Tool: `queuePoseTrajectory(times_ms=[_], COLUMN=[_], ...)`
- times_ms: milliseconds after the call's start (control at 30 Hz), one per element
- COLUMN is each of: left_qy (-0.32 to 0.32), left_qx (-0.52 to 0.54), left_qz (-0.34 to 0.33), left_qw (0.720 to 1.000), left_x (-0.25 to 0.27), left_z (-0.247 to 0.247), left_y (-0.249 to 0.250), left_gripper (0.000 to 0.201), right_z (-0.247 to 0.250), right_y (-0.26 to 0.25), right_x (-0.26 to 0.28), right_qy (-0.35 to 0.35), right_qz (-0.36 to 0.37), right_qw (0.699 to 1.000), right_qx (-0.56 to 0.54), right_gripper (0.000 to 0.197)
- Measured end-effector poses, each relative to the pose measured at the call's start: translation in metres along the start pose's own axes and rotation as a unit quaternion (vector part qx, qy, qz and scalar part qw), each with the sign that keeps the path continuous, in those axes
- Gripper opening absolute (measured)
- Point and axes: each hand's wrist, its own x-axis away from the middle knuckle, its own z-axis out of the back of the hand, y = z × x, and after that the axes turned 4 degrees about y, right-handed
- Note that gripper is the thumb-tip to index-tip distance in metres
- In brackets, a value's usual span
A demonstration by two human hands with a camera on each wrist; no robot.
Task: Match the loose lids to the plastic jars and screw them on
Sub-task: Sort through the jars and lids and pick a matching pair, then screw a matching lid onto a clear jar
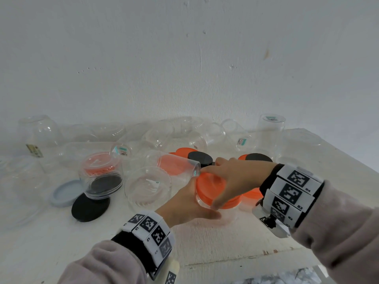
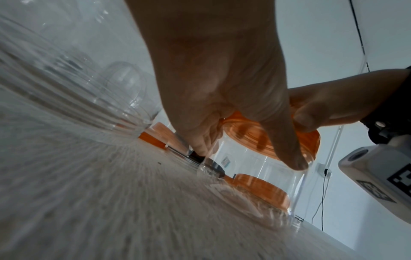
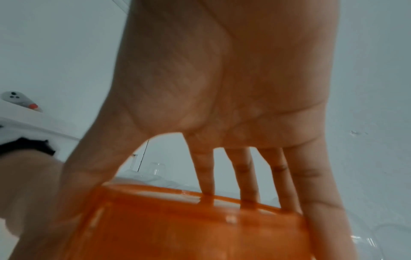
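Your left hand is gripping the clear jar standing on the table; your right hand is clamping its fingers around the orange lid on top.

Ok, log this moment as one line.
step: screwing lid | left hand: holds clear jar | right hand: grips orange lid | jar upright on table

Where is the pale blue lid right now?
In the head view the pale blue lid lies rim-up on the white table, at the left, touching a loose black lid and beside an upturned clear jar.
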Motion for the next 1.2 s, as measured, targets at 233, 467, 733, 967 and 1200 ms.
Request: queuePoseTrajectory(times_ms=[233, 467, 733, 967, 1200], left_qy=[-0.005, -0.009, -0.004, 0.091, 0.142], left_qx=[0.006, 0.003, -0.005, -0.069, -0.087], left_qz=[0.014, 0.031, 0.030, 0.051, 0.066], left_qw=[1.000, 0.999, 1.000, 0.992, 0.984], left_x=[0.003, 0.010, 0.024, 0.029, 0.024], left_z=[-0.001, -0.002, -0.005, -0.012, -0.020], left_y=[0.005, 0.014, 0.021, 0.034, 0.048], left_gripper=[0.127, 0.127, 0.130, 0.115, 0.113], right_z=[-0.017, -0.021, -0.004, 0.013, 0.028], right_y=[0.009, 0.023, 0.068, 0.104, 0.110], right_x=[0.000, -0.003, -0.034, -0.090, -0.147], right_qy=[0.056, 0.028, 0.012, 0.090, 0.173], right_qz=[0.019, 0.055, 0.104, 0.113, 0.140], right_qw=[0.998, 0.994, 0.978, 0.982, 0.975], right_qx=[-0.016, -0.090, -0.183, -0.125, 0.026], right_gripper=[0.101, 0.101, 0.074, 0.075, 0.094])
